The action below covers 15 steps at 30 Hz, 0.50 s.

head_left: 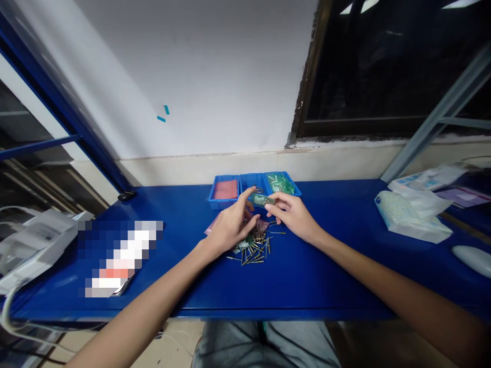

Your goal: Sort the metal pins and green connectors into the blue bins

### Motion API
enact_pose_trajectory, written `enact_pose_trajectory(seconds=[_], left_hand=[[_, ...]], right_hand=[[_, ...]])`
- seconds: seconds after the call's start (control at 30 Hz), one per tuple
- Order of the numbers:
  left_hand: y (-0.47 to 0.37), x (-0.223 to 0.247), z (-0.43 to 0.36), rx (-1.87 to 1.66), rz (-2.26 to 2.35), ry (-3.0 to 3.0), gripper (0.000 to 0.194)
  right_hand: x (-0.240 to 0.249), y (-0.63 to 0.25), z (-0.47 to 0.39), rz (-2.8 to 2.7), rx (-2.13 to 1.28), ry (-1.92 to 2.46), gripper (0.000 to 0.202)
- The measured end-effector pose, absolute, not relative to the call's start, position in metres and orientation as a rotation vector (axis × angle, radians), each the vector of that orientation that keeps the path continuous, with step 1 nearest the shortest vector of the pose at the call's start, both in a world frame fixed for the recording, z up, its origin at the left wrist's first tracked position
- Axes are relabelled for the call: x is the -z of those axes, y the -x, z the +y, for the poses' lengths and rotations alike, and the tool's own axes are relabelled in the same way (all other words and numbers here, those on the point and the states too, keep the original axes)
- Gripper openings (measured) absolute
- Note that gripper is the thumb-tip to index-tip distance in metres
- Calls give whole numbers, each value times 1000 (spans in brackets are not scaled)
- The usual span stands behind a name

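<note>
Right fingers (273, 210) were pinched on the green packet (260, 200), its long axis laid crosswise toward spread left fingers (245, 196).

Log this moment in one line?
right hand: holding green packet; left hand: close by, grip unclear; metal pins: heaped below; blue bins: behind

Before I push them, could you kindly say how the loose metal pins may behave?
The metal pins would probably scatter, lying loose and crisscrossed. Their slender shafts might roll on the smooth-looking table, and their metallic shine suggests stiffness.
</note>
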<state>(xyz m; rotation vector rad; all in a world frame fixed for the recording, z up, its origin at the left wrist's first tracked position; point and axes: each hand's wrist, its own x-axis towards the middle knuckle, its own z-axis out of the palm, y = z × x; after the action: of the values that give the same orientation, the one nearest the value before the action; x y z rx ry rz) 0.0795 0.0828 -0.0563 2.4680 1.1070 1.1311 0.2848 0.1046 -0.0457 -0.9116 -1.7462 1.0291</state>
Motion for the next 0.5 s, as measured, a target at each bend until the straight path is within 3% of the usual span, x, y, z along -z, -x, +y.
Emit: enact_pose_trajectory(seconds=[0.13, 0.37, 0.5], left_hand=[[-80, 56, 81, -1106, 1134, -2514, 71], [-83, 49, 82, -1001, 1280, -2773, 27], [-90, 46, 81, -1030, 1341, -2883, 20]], right_hand=[[42, -285, 104, -1697, -1087, 882, 24], [45, -286, 108, -1695, -1099, 823, 21], [42, -288, 106, -1742, -1054, 794, 25]])
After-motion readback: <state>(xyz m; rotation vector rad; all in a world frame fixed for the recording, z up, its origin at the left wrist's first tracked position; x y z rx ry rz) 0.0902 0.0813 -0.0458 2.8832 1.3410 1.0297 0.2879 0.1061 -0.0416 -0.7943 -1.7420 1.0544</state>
